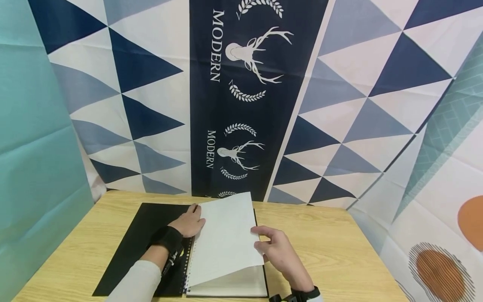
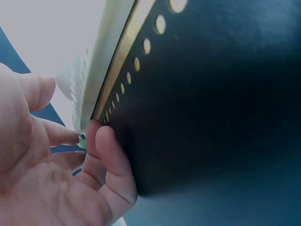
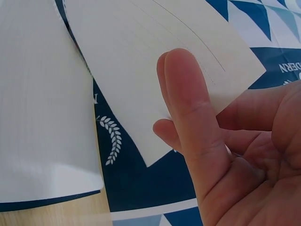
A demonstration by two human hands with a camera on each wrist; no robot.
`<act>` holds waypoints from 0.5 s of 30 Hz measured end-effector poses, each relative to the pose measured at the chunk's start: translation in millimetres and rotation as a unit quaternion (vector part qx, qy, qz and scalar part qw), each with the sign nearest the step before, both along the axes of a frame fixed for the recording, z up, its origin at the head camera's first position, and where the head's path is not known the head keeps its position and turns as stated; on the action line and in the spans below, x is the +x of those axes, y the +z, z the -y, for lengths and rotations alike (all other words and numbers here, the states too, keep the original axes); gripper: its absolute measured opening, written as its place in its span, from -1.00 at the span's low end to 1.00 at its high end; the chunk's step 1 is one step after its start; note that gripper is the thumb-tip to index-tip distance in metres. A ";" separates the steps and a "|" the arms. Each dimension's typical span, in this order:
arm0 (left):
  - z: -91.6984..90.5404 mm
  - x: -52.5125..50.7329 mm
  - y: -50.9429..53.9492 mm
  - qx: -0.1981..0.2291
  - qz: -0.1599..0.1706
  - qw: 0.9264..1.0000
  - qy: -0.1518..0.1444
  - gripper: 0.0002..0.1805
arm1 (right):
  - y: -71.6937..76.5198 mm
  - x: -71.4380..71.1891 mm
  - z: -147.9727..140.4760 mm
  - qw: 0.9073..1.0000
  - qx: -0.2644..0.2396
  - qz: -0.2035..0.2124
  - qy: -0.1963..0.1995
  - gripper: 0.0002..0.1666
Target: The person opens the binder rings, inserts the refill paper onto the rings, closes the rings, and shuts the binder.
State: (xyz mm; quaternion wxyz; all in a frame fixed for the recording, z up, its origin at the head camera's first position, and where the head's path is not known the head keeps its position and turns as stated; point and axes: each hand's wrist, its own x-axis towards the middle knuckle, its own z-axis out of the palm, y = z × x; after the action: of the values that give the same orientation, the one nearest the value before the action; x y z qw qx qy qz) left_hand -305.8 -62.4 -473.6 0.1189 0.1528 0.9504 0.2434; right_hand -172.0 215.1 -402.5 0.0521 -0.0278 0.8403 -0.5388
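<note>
A notebook lies spread on the table, its black cover [image 1: 132, 239] turned to the left and a row of punched holes along the binding. My left hand [image 1: 188, 223] rests at the upper part of the binding. In the left wrist view, its fingertips [image 2: 110, 136] touch the holed edge of the cover. With thumb and fingers, my right hand [image 1: 279, 249] pinches the right edge of a white page [image 1: 226, 235], which is lifted and bowed. Under that page lie more white sheets [image 1: 234, 287]. A thin curved line shows on the raised page in the right wrist view.
The light wooden table [image 1: 320, 239] extends to both sides of the notebook. Behind it hangs a patterned cloth [image 1: 151, 105] with triangles and deer heads. A teal cloth [image 1: 37, 147] hangs at the left, and a white one with orange shapes at the right.
</note>
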 end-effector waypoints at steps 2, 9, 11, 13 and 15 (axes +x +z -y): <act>-0.1 0.8 2.7 -0.002 0.004 1.000 0.007 -0.29 | 0.6 0.0 0.2 1.000 0.003 0.001 0.001 -0.50; -0.6 -0.5 4.5 0.006 0.008 1.000 0.015 -0.29 | 1.0 0.1 1.4 1.000 0.002 0.003 0.002 -0.50; -0.4 -0.5 5.6 0.007 0.014 1.000 0.014 -0.30 | 0.7 0.1 1.8 1.000 0.002 0.004 0.002 -0.50; -0.6 -0.6 7.7 0.007 0.019 1.000 0.013 -0.31 | 0.2 -0.3 2.1 1.000 0.003 0.005 0.001 -0.50; -0.2 -0.6 9.9 0.009 0.021 1.000 0.014 -0.31 | -0.4 -0.9 2.8 1.000 0.003 0.005 0.002 -0.50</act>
State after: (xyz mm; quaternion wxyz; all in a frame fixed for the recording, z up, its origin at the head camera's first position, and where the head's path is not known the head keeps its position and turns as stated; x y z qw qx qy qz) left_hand -306.4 -62.2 -463.7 0.1339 0.1359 0.9474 0.2569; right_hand -172.9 212.4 -402.9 0.0580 -0.0265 0.8418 -0.5360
